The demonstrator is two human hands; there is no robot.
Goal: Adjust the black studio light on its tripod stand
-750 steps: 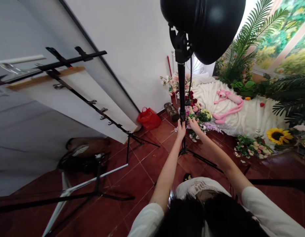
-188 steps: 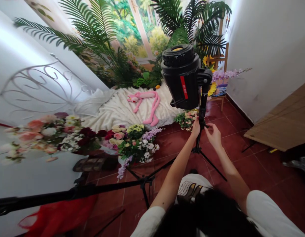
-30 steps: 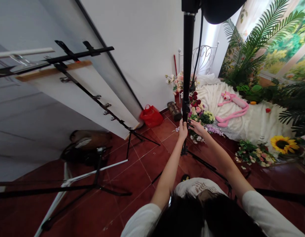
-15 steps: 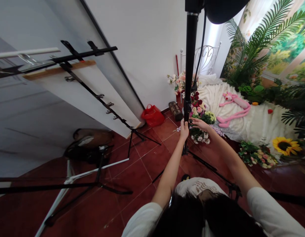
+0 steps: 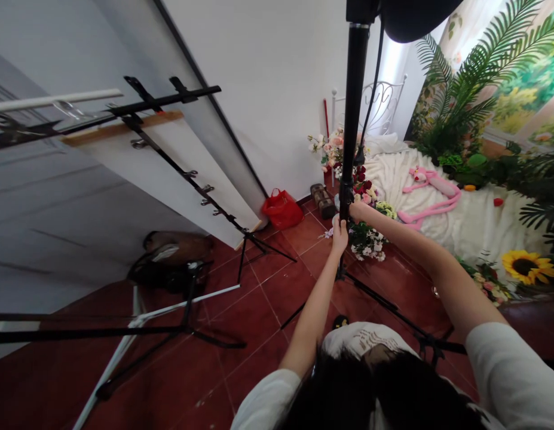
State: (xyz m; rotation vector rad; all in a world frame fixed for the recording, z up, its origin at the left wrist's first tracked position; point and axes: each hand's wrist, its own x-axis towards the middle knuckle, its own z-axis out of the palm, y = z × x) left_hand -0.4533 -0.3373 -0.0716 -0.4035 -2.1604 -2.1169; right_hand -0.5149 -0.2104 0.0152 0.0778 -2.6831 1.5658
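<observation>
A black light stand (image 5: 355,77) rises upright in front of me, its dark lamp head (image 5: 415,18) cut off by the top edge. Wrapped round the pole just below its collar (image 5: 347,190) is my left hand (image 5: 340,234). My right hand (image 5: 360,212) is closed at the right side of the collar, a little higher than the left; its fingers cover the locking knob there. A black cable (image 5: 373,89) hangs beside the pole. The stand's legs (image 5: 375,292) spread over the red tiled floor.
Left stands a backdrop frame with clips and a white panel (image 5: 169,173); its tripod legs (image 5: 263,245) and a white pole (image 5: 187,303) cross the floor. A red bag (image 5: 283,210) sits by the wall. Flowers (image 5: 369,242), a pink plush toy (image 5: 438,185) and a sunflower (image 5: 525,266) are right.
My right hand has gone from loosely spread fingers beside the pole to closed against its collar, slightly higher. My left hand keeps its hold. The view has shifted slightly left.
</observation>
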